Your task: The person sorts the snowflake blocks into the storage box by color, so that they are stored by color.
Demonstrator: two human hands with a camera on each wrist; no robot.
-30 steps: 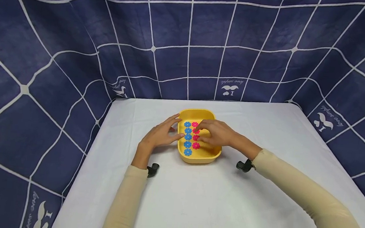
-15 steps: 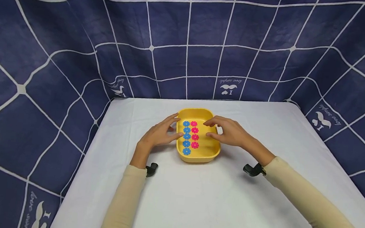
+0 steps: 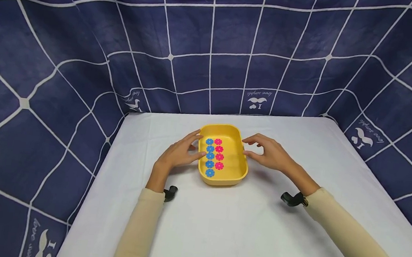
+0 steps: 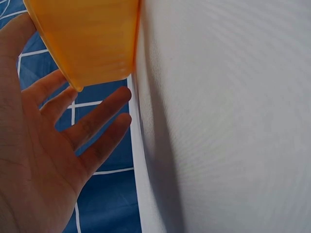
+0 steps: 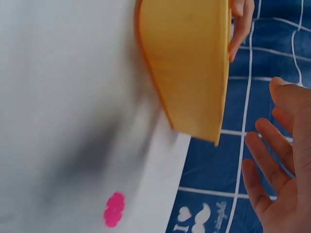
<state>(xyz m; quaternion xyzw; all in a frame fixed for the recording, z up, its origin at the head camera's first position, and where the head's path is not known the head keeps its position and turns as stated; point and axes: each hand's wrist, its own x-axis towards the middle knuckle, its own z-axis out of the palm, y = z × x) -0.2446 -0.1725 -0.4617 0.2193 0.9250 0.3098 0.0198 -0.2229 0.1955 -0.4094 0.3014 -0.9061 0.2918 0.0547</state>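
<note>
A yellow tray [image 3: 234, 164] sits on the white table. Along its left side runs a column of several blue flower-shaped pieces [image 3: 209, 156], beside a column of several pink flower-shaped pieces [image 3: 219, 157]. My left hand [image 3: 179, 154] rests at the tray's left rim, thumb and fingertips reaching just over it, the other fingers spread in the left wrist view. Just off the right rim hovers my right hand [image 3: 272, 153], fingers loosely bent and nothing held. The right wrist view shows one pink flower piece [image 5: 114, 209] lying on the tablecloth; in the head view it is hidden.
White cloth covers the table [image 3: 218, 229]. A dark blue curtain [image 3: 237, 36] with white grid lines hangs behind it and along both sides. A small black camera [image 3: 292, 199] sits at the right wrist, another black camera [image 3: 170, 193] at the left.
My right hand has drawn back rightward from over the pink pieces to outside the tray's right rim. The left hand has stayed at the left rim, and the pieces lie as before.
</note>
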